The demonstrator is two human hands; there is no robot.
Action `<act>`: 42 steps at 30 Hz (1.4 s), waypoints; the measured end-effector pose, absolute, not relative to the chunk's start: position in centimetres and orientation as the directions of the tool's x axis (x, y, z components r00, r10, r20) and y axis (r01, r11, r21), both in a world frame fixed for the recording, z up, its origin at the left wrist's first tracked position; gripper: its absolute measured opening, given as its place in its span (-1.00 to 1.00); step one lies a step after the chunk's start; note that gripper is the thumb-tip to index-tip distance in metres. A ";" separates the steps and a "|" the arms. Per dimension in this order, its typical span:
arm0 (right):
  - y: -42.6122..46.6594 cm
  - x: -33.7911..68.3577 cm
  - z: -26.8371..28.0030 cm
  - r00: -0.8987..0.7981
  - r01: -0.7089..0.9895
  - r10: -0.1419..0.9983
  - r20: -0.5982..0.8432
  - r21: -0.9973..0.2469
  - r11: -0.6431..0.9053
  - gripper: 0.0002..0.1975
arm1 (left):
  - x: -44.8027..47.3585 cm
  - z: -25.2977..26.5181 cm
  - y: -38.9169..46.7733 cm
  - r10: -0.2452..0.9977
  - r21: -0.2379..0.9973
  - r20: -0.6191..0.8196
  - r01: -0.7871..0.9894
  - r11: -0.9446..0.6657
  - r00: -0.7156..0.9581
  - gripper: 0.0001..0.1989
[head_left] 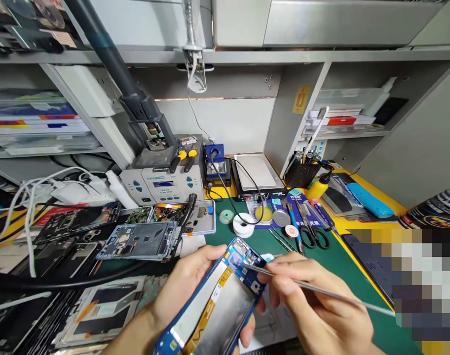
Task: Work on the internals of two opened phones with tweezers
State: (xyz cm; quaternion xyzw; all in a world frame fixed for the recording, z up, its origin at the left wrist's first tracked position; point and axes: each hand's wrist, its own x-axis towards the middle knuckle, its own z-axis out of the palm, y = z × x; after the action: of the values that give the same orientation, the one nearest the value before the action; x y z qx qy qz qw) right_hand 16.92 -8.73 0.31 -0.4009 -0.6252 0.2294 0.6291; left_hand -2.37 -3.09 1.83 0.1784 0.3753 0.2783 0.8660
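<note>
My left hand [182, 278] grips an opened blue phone frame [230, 315] from beneath, thumb along its upper left edge and fingertips showing on the right side. The frame is tilted, its inside facing up, with a yellow-brown flex cable [210, 309] running down its length. Between thumb and fingers, my right hand [321, 303] pinches a slim metal tool [338, 292]. Its tip lies at the board area near the frame's top; whether it touches cannot be made out. Behind the phone stands a white spool [243, 225].
Phone parts, including a blue-grey phone frame [141, 240], crowd the left side. A black cable [80, 285] crosses there. Behind are a grey rework station [166, 180] and a flat heating plate [258, 172]. Scissors [310, 229] lie right of the spool on the green mat [358, 276].
</note>
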 end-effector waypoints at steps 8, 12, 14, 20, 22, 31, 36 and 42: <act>-9.6 16.2 -1.3 0.089 0.409 0.698 0.710 -0.666 0.625 -0.57 | -1.2 3.9 -4.3 0.561 0.406 -0.654 -0.391 0.826 0.507 -0.50; -9.4 16.3 -1.2 0.052 0.460 0.707 0.705 -0.646 0.610 -0.59 | -0.8 4.6 -4.7 0.575 0.373 -0.711 -0.475 0.797 0.406 -0.50; -9.3 16.3 -0.9 0.025 0.447 0.727 0.686 -0.658 0.605 -0.59 | -1.1 4.0 -4.6 0.564 0.358 -0.688 -0.462 0.811 0.457 -0.54; -9.1 16.9 -1.1 -0.058 0.530 0.645 0.762 -0.524 0.667 -0.73 | -2.5 1.1 -3.0 0.334 0.438 -0.406 -0.140 0.888 0.851 -0.48; -9.0 17.1 -1.2 -0.091 0.542 0.610 0.787 -0.475 0.693 -0.80 | -2.6 0.8 -2.6 0.233 0.508 -0.340 -0.030 0.861 0.911 -0.37; -8.7 17.0 -0.7 -0.101 0.530 0.618 0.779 -0.484 0.696 -0.84 | -2.3 1.4 -2.8 0.223 0.597 -0.326 0.016 0.802 0.919 -0.18; -8.6 16.6 -0.4 -0.037 0.542 0.619 0.785 -0.505 0.672 -0.85 | -2.4 1.2 -2.8 0.219 0.592 -0.328 0.019 0.806 0.919 -0.19; -8.6 16.1 0.1 0.034 0.526 0.620 0.784 -0.541 0.656 -0.88 | -2.6 0.7 -3.0 0.220 0.580 -0.316 0.005 0.815 0.923 -0.20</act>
State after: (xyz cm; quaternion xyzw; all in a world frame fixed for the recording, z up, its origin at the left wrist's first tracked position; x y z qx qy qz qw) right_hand 16.12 -8.64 0.08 -0.4126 -0.6939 0.0400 0.5887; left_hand -2.61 -2.98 0.71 0.2990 0.1875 0.0575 0.9339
